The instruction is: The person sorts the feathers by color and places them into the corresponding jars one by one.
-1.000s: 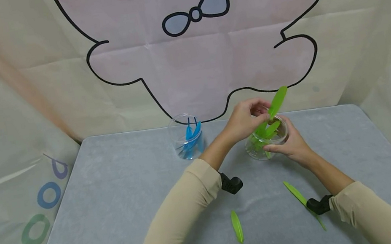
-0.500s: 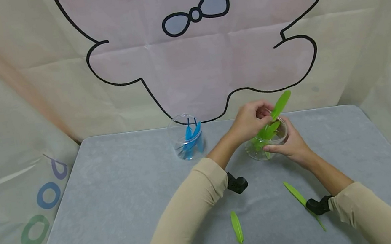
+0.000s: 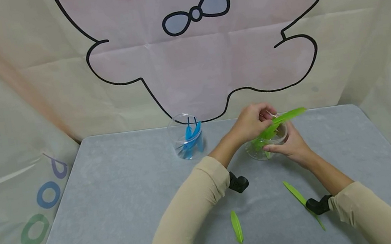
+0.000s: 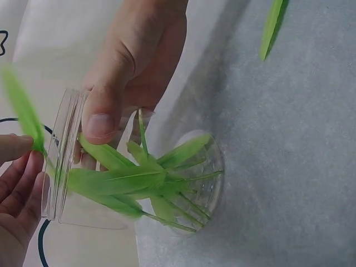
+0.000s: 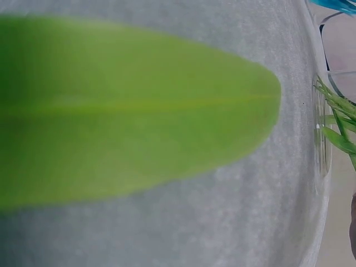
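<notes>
In the head view my left hand [image 3: 251,122] pinches a green feather [image 3: 290,115] at the mouth of a clear plastic jar [image 3: 252,153]. The feather leans over the rim with its broad tip to the right. Its quill reaches in at the mouth in the left wrist view, between finger and thumb. My right hand [image 3: 293,147] grips the jar around its side, thumb [image 4: 101,119] on the near wall. Several green feathers [image 4: 122,181] lie inside, quills toward the bottom.
Left of it stands a second clear jar [image 3: 189,150] with blue feathers [image 3: 190,135]. Two loose green feathers lie on the grey tablecloth [image 3: 123,201]: one feather [image 3: 237,226] in front, another feather [image 3: 295,192] under the right wrist's black mount [image 3: 319,205]. A printed curtain [image 3: 202,65] hangs behind.
The pinched green feather has tipped from steeply upright to nearly level, its tip swinging right and down. My left hand has shifted slightly right. The right hand and its jar have stayed put.
</notes>
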Available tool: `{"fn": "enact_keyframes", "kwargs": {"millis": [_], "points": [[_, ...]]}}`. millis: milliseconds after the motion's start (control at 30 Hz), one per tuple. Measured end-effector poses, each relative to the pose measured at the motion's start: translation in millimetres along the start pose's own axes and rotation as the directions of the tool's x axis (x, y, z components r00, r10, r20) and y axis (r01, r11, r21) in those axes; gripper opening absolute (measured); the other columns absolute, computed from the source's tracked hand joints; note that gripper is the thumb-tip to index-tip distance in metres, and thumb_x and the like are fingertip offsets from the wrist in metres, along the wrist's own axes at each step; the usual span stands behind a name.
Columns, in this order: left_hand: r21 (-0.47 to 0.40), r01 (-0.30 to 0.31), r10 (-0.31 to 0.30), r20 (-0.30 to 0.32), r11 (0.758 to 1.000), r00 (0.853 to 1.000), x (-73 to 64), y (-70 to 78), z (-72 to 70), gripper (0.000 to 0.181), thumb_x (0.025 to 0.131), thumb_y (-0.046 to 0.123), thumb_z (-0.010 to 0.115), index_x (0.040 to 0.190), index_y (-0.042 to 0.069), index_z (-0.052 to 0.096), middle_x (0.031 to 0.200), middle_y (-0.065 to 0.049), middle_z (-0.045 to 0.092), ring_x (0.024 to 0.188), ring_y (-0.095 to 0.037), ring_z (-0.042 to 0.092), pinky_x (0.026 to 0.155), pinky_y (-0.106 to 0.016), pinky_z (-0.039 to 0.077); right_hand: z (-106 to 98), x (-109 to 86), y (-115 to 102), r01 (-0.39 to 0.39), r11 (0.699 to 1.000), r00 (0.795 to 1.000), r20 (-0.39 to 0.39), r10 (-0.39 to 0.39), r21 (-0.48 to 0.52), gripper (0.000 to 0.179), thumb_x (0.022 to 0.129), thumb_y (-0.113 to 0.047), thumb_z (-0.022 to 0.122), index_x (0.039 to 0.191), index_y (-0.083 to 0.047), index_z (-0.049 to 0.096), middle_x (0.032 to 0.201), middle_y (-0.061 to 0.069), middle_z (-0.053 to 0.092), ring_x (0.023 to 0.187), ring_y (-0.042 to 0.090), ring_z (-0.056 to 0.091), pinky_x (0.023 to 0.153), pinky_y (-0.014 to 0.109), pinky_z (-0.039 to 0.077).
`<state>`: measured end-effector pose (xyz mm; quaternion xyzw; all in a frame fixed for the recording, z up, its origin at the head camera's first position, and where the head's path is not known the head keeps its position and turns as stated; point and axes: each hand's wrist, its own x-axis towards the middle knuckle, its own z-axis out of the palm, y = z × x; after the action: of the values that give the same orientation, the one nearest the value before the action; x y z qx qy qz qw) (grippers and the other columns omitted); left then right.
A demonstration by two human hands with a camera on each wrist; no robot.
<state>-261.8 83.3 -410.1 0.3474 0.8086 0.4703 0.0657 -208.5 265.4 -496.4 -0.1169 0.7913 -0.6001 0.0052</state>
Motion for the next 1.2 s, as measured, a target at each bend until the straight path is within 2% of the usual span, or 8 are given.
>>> {"fn": "enact_keyframes", "kwargs": {"millis": [133,367,533,667,767,900,1067,1200], "points": [[0.006,0.003,-0.003,0.01,1.0,1.0,-0.8,-0.2,0.3,0.019,0.093,-0.002,0.065,0.112,-0.001,0.068,0.096,-0.008,0.07,0.081,-0.005,0.062,0.074,-0.009,0.047,0.3,-0.6,-0.2,0.0,1.0,1.0,-0.002,0.0,-0.018,0.093,0.082,0.001,0.079,0.155,-0.013,0.023,0.147,0.009,0.035,0.127,0.014,0.041,0.096,0.017,0.041],[0.003,0.001,-0.001,0.005,1.0,1.0,-2.4,-1.1,0.2,0.02,0.092,-0.002,0.066,0.112,-0.001,0.068,0.096,-0.008,0.07,0.08,-0.004,0.061,0.073,-0.01,0.047,0.3,-0.5,0.8,-0.027,1.0,1.0,0.006,0.027,0.014,0.095,0.082,0.003,0.078,0.155,-0.012,0.019,0.146,0.01,0.032,0.127,0.022,0.037,0.089,0.013,0.042],[-0.058,-0.034,0.033,-0.022,0.998,0.999,-8.4,-1.6,-3.8,0.02,0.094,0.0,0.065,0.113,-0.003,0.067,0.095,-0.006,0.068,0.083,-0.007,0.062,0.074,-0.012,0.048,0.1,0.2,1.0,-0.022,1.0,1.0,0.002,0.022,0.005,0.097,0.081,0.004,0.079,0.155,-0.01,0.019,0.147,0.012,0.033,0.129,0.024,0.038,0.09,0.013,0.042],[-0.082,-0.067,0.064,-0.045,0.994,0.997,-18.1,-1.6,-10.5,0.02,0.094,0.003,0.066,0.114,0.0,0.067,0.097,-0.004,0.067,0.086,-0.007,0.061,0.077,-0.014,0.049,-0.3,0.9,0.9,-0.019,1.0,1.0,0.003,0.019,0.01,0.097,0.08,0.005,0.079,0.155,-0.009,0.019,0.147,0.012,0.034,0.129,0.024,0.039,0.091,0.013,0.042],[-0.105,-0.078,0.074,-0.041,0.991,0.996,-30.3,0.3,-16.3,0.019,0.093,0.004,0.068,0.112,0.001,0.068,0.096,-0.005,0.067,0.084,-0.008,0.061,0.075,-0.017,0.051,-0.3,1.2,1.4,-0.013,1.0,1.0,0.001,0.013,0.015,0.096,0.08,0.006,0.079,0.154,-0.009,0.02,0.147,0.013,0.034,0.129,0.021,0.039,0.091,0.013,0.043],[-0.145,-0.064,0.065,0.0,0.987,0.998,-51.5,0.1,-21.8,0.019,0.092,0.004,0.07,0.11,0.001,0.068,0.093,-0.006,0.066,0.082,-0.011,0.062,0.072,-0.02,0.052,-0.4,1.7,2.4,0.003,1.0,1.0,-0.003,-0.003,0.019,0.096,0.08,0.008,0.079,0.154,-0.007,0.021,0.147,0.014,0.033,0.127,0.018,0.039,0.089,0.012,0.044],[-0.172,-0.024,0.039,0.082,0.985,0.996,-80.1,-12.0,-24.6,0.019,0.091,0.002,0.071,0.109,0.0,0.068,0.092,-0.006,0.067,0.08,-0.011,0.063,0.074,-0.022,0.054,0.8,2.4,2.3,0.014,1.0,1.0,-0.011,-0.013,0.019,0.096,0.079,0.009,0.079,0.153,-0.008,0.022,0.145,0.012,0.034,0.126,0.018,0.041,0.088,0.012,0.044],[-0.162,-0.006,0.032,0.162,0.987,0.986,-103.6,-26.9,-24.6,0.019,0.09,0.002,0.072,0.109,0.001,0.069,0.093,-0.006,0.069,0.081,-0.008,0.063,0.077,-0.021,0.055,1.8,1.8,2.2,0.017,1.0,1.0,-0.01,-0.017,0.006,0.095,0.078,0.008,0.08,0.153,-0.008,0.023,0.145,0.011,0.035,0.127,0.017,0.04,0.092,0.013,0.042]]}}
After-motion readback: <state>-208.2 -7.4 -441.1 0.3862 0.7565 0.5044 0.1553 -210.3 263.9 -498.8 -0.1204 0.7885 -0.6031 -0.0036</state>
